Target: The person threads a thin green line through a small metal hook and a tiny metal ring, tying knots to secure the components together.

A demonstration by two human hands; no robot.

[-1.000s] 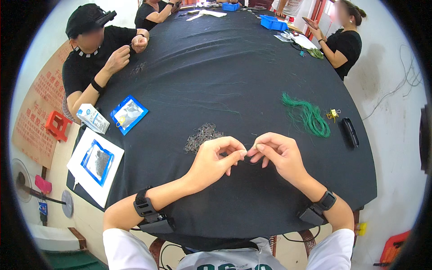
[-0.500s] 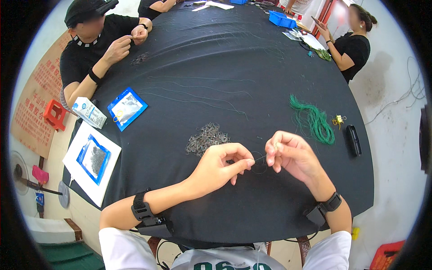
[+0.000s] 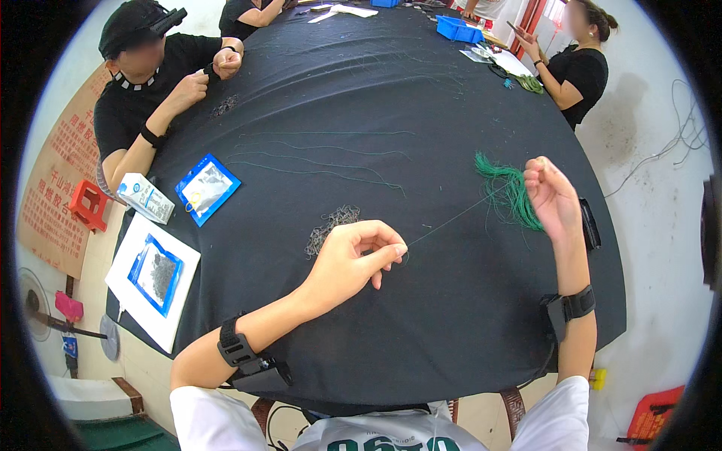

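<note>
My left hand [image 3: 352, 259] is over the near middle of the table, thumb and forefinger pinched on a thin green line [image 3: 450, 220]. A tiny dark bit shows at those fingertips, too small to name. The line runs taut up and right toward my right hand [image 3: 556, 201], whose fingers are curled closed at the line's other end. Behind my left hand lies a pile of small metal hooks [image 3: 338, 216], partly covered by it. A bundle of loose green line [image 3: 502, 180] lies beside my right hand, which hides part of it.
Several cut lengths of line [image 3: 323, 146] lie across the black tablecloth [image 3: 421, 323]. To the left are a blue-edged pouch [image 3: 207, 188], a small carton [image 3: 145, 198] and another pouch [image 3: 156, 274] on a white board. A black case [image 3: 590, 225] sits behind my right wrist. Other people work farther off.
My right hand has moved up and right, away from my left hand, drawing the line out straight. My left hand has shifted slightly left and still pinches.
</note>
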